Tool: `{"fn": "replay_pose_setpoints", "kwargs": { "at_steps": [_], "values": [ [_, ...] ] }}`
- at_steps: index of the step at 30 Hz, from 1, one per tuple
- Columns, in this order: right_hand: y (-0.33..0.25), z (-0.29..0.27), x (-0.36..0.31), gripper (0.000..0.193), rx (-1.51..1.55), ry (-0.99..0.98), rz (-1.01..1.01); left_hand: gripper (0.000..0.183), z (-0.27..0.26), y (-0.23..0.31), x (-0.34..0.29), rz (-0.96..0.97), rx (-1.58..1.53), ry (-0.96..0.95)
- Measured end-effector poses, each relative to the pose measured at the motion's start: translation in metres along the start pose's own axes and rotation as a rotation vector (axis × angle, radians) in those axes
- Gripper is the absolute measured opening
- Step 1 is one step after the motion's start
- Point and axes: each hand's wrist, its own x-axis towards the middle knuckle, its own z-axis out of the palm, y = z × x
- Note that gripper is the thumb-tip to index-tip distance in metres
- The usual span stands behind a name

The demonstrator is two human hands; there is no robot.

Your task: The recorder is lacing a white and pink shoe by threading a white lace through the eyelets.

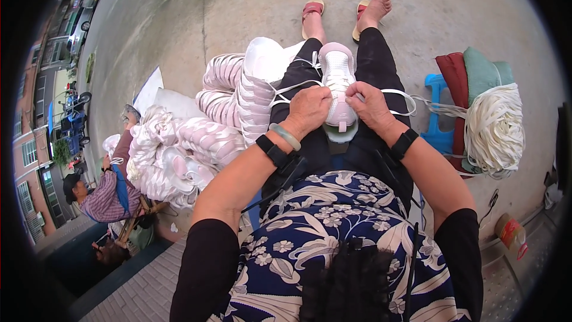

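Note:
A pale pink and white shoe upper rests between my thighs, its tongue end pointing away from me and its pull tab toward me. My left hand is closed in a pinch at the left eyelet edge, on a white shoelace that trails over my left thigh. Opposite it, my right hand pinches at the right eyelet edge, where a lace loop runs off over my right thigh. The fingertips cover the exact spot where the lace meets the eyelets.
Stacked pink and white shoe uppers pile up on my left. To my right, a blue plastic stool stands by red and green cushions and a thick bundle of white laces. Another person sits at far left.

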Motion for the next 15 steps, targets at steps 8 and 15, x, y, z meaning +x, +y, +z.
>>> {"fn": "replay_pose_setpoints", "kwargs": {
  "at_steps": [8,15],
  "values": [
    [0.000,0.000,0.001,0.013,0.018,0.014,-0.054,0.012,-0.001,-0.002,-0.002,-0.006,-0.026,-0.046],
    [-0.003,0.000,0.001,0.012,0.015,0.003,-0.003,0.010,0.003,0.008,-0.004,0.034,0.174,0.029]
  ]
}}
